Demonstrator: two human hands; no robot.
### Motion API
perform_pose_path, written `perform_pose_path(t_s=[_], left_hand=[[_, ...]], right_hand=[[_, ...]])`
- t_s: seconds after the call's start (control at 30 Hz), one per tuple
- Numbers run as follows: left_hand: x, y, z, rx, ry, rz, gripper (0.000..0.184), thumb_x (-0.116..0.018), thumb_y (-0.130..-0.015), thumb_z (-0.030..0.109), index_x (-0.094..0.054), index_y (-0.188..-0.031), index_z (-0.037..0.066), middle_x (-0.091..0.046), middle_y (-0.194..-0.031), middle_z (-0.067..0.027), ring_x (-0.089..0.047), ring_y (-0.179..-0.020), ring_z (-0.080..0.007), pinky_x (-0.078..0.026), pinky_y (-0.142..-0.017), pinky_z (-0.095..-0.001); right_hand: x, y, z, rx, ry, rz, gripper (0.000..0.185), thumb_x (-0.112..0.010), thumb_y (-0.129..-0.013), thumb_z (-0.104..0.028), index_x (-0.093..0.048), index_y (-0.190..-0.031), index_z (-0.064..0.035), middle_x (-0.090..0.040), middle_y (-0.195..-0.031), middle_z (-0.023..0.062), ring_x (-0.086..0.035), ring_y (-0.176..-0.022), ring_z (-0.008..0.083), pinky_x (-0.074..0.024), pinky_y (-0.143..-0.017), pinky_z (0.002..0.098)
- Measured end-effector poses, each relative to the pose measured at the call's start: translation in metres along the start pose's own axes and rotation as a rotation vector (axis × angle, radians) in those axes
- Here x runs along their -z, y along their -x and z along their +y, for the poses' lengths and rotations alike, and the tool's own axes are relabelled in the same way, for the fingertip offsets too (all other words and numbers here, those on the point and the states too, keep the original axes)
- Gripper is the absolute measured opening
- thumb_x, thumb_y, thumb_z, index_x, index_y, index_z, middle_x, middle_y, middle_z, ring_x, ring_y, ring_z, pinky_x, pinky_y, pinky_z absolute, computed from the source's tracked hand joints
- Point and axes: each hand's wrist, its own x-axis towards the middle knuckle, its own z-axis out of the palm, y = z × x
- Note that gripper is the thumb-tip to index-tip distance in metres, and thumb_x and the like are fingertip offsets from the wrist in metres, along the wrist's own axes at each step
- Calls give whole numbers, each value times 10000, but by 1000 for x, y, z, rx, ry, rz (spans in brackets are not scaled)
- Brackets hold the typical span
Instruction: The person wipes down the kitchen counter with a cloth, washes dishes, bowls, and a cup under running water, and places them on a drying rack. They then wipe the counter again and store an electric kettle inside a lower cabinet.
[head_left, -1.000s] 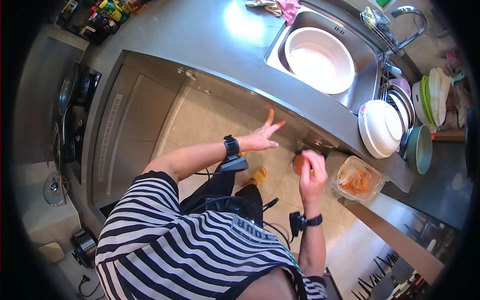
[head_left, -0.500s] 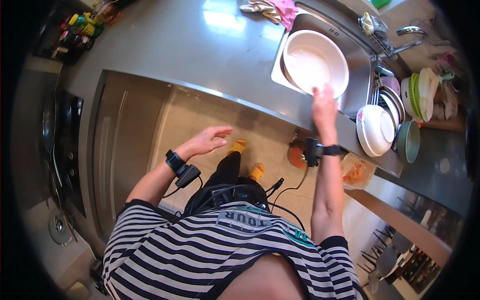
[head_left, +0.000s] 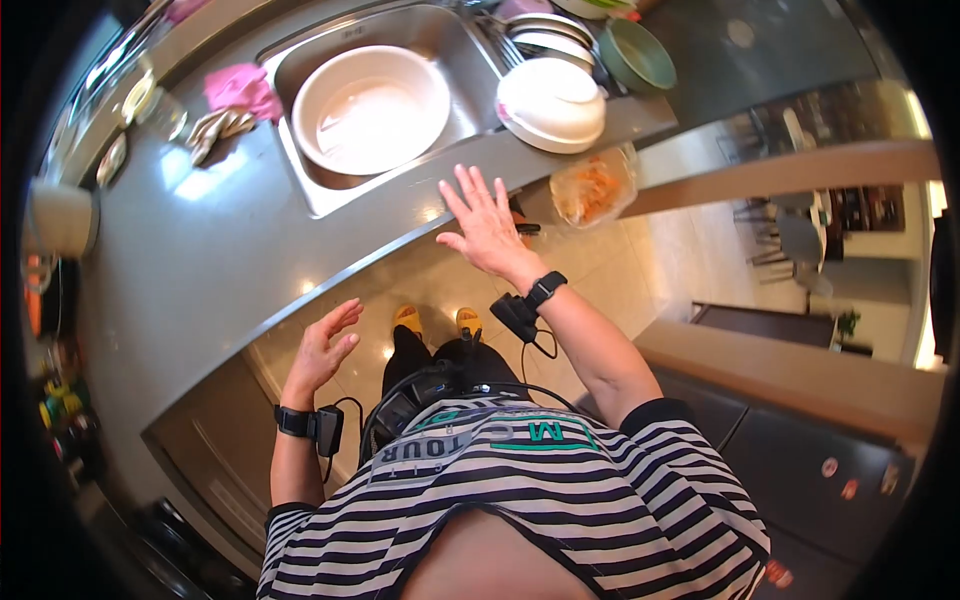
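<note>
My right hand (head_left: 487,226) is held palm down near the counter's front edge with its fingers spread, holding nothing. It is nearest to the sink front and a stack of white bowls (head_left: 552,108). My left hand (head_left: 325,345) hangs in the air in front of the counter, thumb apart from its fingers, with nothing in it. Inside the steel sink (head_left: 462,90) stands a large white basin (head_left: 372,108); it looks to have some water in it. Both wrists wear black straps with small devices.
A pink cloth (head_left: 243,91) and a beige cloth (head_left: 218,132) lie left of the sink. Plates and a green bowl (head_left: 637,55) stand to its right. A clear container of orange scraps (head_left: 593,187) sits at the counter's front edge. Bottles (head_left: 62,410) are far left.
My right hand has drawn back from the basin's rim and spread its fingers. The view has turned to the right, and my body with it. My left hand remains empty.
</note>
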Motion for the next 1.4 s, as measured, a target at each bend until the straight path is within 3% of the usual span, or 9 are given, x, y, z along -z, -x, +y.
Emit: perform_pose_path(t_s=[0.23,0.5,0.6,0.7,0.8,0.93,1.03,1.13,1.4], left_hand=[[9,-42,-11,-8,-48,-131,532,-593,-834,56,-440,-1341,6,-560,-1262,-178,-555,-1150,-266,-427,-981,-357],[2,-122,28,-44,-256,-308,533,-609,-841,70,-442,-1343,10,-564,-1250,-184,-553,-1150,-268,-444,-960,-357],[-2,-154,54,-102,-308,-393,525,-595,-851,61,-434,-1349,10,-549,-1266,-195,-544,-1162,-277,-437,-970,-355],[-8,-199,77,-96,-359,-456,525,-581,-840,29,-442,-1346,21,-548,-1265,-183,-551,-1148,-263,-434,-976,-346],[-62,-230,113,-116,-424,-529,529,-586,-837,32,-444,-1346,23,-553,-1258,-172,-557,-1133,-255,-431,-977,-342],[-136,-267,160,-265,-559,-697,531,-599,-844,60,-440,-1349,21,-551,-1265,-167,-551,-1138,-253,-421,-987,-345],[-196,-287,188,-325,-621,-780,525,-601,-862,94,-433,-1353,15,-543,-1276,-167,-533,-1161,-247,-412,-994,-345],[-247,-307,201,-399,-638,-884,529,-598,-866,94,-424,-1359,13,-538,-1283,-169,-528,-1171,-247,-405,-1001,-345],[-342,-320,216,-443,-720,-1145,550,-629,-841,94,-436,-1351,25,-569,-1247,-166,-546,-1152,-248,-440,-955,-361]], right_hand=[[-26,96,33,-214,-231,201,399,-669,-787,-162,-561,-1136,-3,-549,-1196,171,-487,-1139,340,-387,-972,433],[-32,239,49,-1050,-393,159,253,-541,-685,-9,-668,-903,-25,-643,-829,211,-614,-850,381,-496,-774,451],[-39,268,48,-1181,-366,70,408,-572,-692,-24,-629,-1095,-54,-653,-858,209,-656,-803,314,-526,-705,385],[-66,293,53,-1190,-275,37,553,-620,-710,-72,-523,-1255,-52,-539,-1216,259,-548,-1099,372,-478,-874,421],[-79,338,66,-1354,-500,339,622,-636,-723,-113,-458,-1316,-47,-416,-1357,221,-435,-1204,413,-373,-1012,434],[-65,406,87,-1606,-870,1182,456,-683,-776,-126,-525,-1197,-44,-613,-1067,137,-612,-951,263,-519,-754,355],[-14,457,84,-1476,-1305,2038,321,-669,-818,-84,-550,-1113,-40,-629,-993,105,-624,-826,207,-516,-684,318],[18,502,72,-1099,-1288,2581,276,-643,-864,-104,-543,-1108,-22,-627,-1003,122,-607,-857,217,-512,-733,332],[27,569,50,-383,-1306,2897,306,-615,-896,-203,-562,-1030,67,-638,-966,169,-613,-845,257,-507,-772,357]])
